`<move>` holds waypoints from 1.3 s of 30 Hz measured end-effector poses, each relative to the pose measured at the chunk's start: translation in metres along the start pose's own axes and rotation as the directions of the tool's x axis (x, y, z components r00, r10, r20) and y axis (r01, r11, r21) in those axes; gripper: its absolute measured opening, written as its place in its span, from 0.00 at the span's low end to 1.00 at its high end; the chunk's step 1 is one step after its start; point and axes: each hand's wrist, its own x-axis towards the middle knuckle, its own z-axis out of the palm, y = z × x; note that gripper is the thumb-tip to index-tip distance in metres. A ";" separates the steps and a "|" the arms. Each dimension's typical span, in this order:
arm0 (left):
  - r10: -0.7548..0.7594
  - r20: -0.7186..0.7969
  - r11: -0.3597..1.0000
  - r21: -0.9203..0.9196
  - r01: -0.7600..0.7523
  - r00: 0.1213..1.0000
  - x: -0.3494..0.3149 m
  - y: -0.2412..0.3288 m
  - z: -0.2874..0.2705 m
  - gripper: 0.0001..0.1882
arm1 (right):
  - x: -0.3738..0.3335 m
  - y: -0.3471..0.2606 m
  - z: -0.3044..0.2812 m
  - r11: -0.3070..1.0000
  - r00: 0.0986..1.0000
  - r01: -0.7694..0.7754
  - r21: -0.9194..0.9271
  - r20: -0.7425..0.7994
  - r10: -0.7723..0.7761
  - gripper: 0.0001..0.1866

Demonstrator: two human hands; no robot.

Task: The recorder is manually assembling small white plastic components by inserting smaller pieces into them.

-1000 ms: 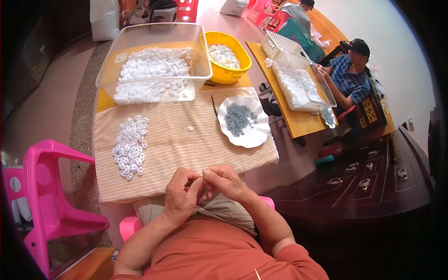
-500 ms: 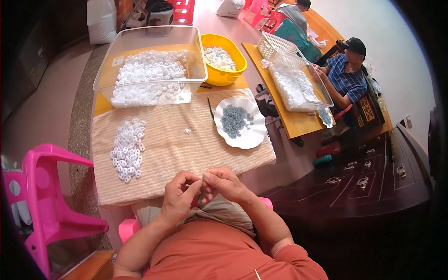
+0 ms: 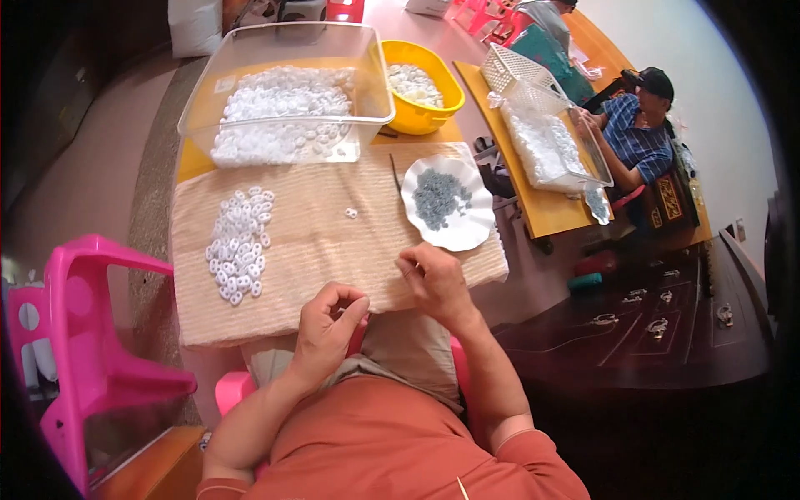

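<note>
My left hand (image 3: 332, 327) is at the near edge of the cloth, thumb and bent forefinger drawn together. Whatever it may pinch is too small to make out. Above the cloth, just nearer than a white wavy-rimmed plate (image 3: 475, 227), is my right hand (image 3: 437, 282). Its fingers are curled toward the thumb, and I cannot see what, if anything, lies between them. Small grey pieces (image 3: 437, 198) are heaped on the plate. A loose pile of white oval two-holed pieces (image 3: 237, 246) lies at the left of the cloth, and a single white piece (image 3: 351, 213) sits mid-cloth.
Beyond the striped cloth (image 3: 308, 275) stand a clear plastic bin (image 3: 287, 137) of white pieces and a yellow basin (image 3: 427, 118). A pink chair (image 3: 108, 333) is at left. Another person (image 3: 629, 133) works at a side table (image 3: 533, 208) with a bin (image 3: 575, 171).
My hands were together at the near table edge. My right hand has moved away, forward and right, toward the plate. My left hand stays near the edge. The whole view has shifted slightly.
</note>
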 end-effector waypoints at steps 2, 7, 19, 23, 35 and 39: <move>0.016 0.008 1.000 0.002 -0.016 1.000 0.002 -0.002 -0.001 0.06 | 0.005 0.004 0.001 0.999 0.999 -0.025 -0.026 0.019 0.025 0.04; 0.007 0.000 1.000 -0.017 -0.007 1.000 0.002 -0.004 -0.003 0.07 | 0.010 0.013 0.012 0.990 1.000 -0.030 -0.141 -0.009 0.029 0.04; -0.043 0.005 0.997 -0.065 0.043 0.999 0.002 -0.005 -0.005 0.08 | -0.007 -0.016 -0.004 0.832 0.969 -0.201 0.517 0.232 0.090 0.09; -0.101 0.050 0.982 -0.152 0.108 0.994 0.001 -0.005 -0.003 0.08 | -0.017 -0.023 0.008 0.737 0.947 -0.235 0.634 0.320 0.026 0.09; -0.270 0.190 0.878 -0.355 0.322 0.944 0.005 0.002 -0.007 0.08 | -0.022 -0.010 0.017 0.661 0.950 -0.220 0.717 0.311 -0.021 0.09; -0.338 0.258 0.799 -0.430 0.421 0.905 0.006 0.001 -0.009 0.07 | -0.019 -0.009 0.014 0.721 0.955 -0.137 0.679 0.283 -0.085 0.08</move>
